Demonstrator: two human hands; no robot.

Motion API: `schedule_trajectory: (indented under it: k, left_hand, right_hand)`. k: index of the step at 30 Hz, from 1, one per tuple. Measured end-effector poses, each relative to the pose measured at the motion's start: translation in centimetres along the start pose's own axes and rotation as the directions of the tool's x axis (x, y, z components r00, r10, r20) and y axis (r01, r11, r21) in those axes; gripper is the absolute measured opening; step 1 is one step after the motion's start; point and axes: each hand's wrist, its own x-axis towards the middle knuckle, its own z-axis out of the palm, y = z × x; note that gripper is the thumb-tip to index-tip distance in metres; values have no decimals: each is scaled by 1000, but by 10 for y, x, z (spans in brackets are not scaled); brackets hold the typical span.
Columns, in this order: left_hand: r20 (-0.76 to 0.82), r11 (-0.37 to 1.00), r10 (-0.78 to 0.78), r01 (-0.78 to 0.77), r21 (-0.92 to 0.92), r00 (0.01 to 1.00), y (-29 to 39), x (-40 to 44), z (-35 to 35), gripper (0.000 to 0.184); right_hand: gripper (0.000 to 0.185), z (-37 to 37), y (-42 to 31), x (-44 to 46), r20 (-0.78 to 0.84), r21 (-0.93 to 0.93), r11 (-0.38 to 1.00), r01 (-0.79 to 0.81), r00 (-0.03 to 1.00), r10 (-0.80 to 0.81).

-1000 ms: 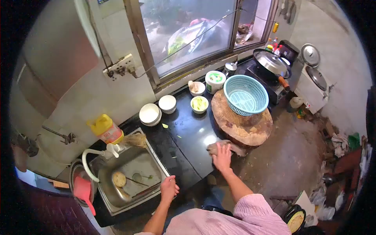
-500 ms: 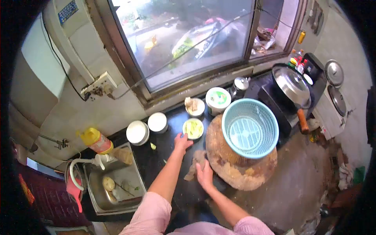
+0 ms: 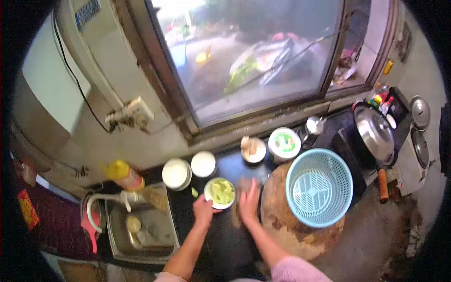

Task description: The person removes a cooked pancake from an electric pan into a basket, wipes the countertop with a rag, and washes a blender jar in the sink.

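At the counter (image 3: 229, 251), left hand (image 3: 203, 211) now grips bowl (image 3: 208, 189) — right hand (image 3: 248, 204) outstretched on rag (image 3: 236, 217).

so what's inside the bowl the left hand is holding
Pale green pieces sit in the bowl held by the left hand; they cover the bottom, so anything underneath them cannot be seen.

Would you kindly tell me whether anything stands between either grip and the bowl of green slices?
Nothing visible stands between the left grip and the bowl: it holds the bowl's side. Between the right grip and the bowl, only the brown cloth shows, seemingly partly under that grip.
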Motion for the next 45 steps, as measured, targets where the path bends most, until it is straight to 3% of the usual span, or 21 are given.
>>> schedule_trajectory:
  k: [1, 3, 6, 9, 10, 12, 15, 18, 21, 27, 29, 30, 32, 33, 34, 36, 39, 40, 43, 45]
  left_hand:
    - [15, 999, 44, -45, 16, 999, 5, -17, -20, 30]
    - [-19, 998, 31, -32, -51, 999, 11, -47, -53, 31]
    - [-114, 998, -22, 16, -53, 993, -4, -74, -102, 30]
    - [-240, 997, -38, 20, -79, 970, -21, -101, -133, 30]
    - [-268, 993, -46, 14, -120, 962, -28, -106, -142, 31]
    - [-295, 990, -83, 46, -131, 952, -34, -117, -157, 32]
    - [-342, 985, -121, 68, -161, 932, -33, -127, -168, 33]
    - [-386, 981, -130, 63, -181, 913, -37, -139, -173, 34]
    - [-391, 981, -137, 72, -178, 910, -43, -141, -184, 35]
    - [-259, 983, -45, -4, -186, 965, -58, -68, -192, 34]
    - [-223, 949, -93, 18, -314, 970, -42, -36, -179, 34]
    - [-239, 956, -84, 11, -293, 967, -40, -18, -174, 35]
    - [-266, 962, -90, 14, -274, 960, -36, 7, -163, 35]
    - [-278, 962, -100, 21, -273, 955, -32, 14, -159, 35]
    - [-301, 962, -116, 32, -272, 947, -31, 20, -156, 36]
    - [-347, 963, -142, 48, -267, 927, -33, 27, -155, 38]
    - [-198, 918, -187, 99, -385, 962, -40, 19, -167, 41]
    - [-255, 931, -222, 126, -343, 941, -32, 4, -167, 41]
    - [-209, 990, -127, 112, -80, 970, -61, -32, -193, 36]
    - [-174, 991, -99, 81, -110, 980, -84, -63, -214, 33]
  right_hand:
    - [62, 6, -4, 22, 71, -69, 997, 39, 997, -35]
    - [58, 34, 2, 54, 57, -454, 872, 186, 982, -180]
    - [51, 59, 21, 49, 199, -513, 801, 309, 950, -240]
    - [48, 54, 11, -9, 497, -389, 856, 342, 860, -117]
    - [49, 59, 12, -22, 538, -243, 883, 402, 813, -222]
    - [52, 71, 12, -39, 550, 66, 874, 482, 713, -435]
    - [48, 108, -25, -18, 415, 183, 911, 370, 811, -412]
    - [44, 147, -35, -15, 370, -124, 782, 611, 760, -535]
    - [44, 145, -26, -44, 547, -9, 654, 756, 551, -630]
    - [41, 63, -16, -113, 842, 289, 718, 633, 189, -505]
    - [43, 43, -27, -106, 781, 338, 801, 495, 327, -532]
    - [44, 35, -27, -104, 749, 365, 832, 418, 400, -529]
    - [44, 26, 3, -103, 528, 134, 886, 444, 725, -443]
    - [43, 12, -4, -97, 483, -27, 902, 431, 796, -365]
    - [49, 6, 4, -90, 487, 16, 929, 370, 808, -331]
    - [49, 5, 12, -98, 383, -183, 879, 441, 855, -349]
    - [48, 32, 14, -133, 300, -318, 847, 425, 893, -336]
    - [48, 41, 10, -145, 285, -341, 841, 421, 898, -335]
    - [48, 62, -7, -160, 532, -131, 878, 461, 780, -330]
    - [46, 63, -30, -165, 527, 19, 958, 287, 811, -253]
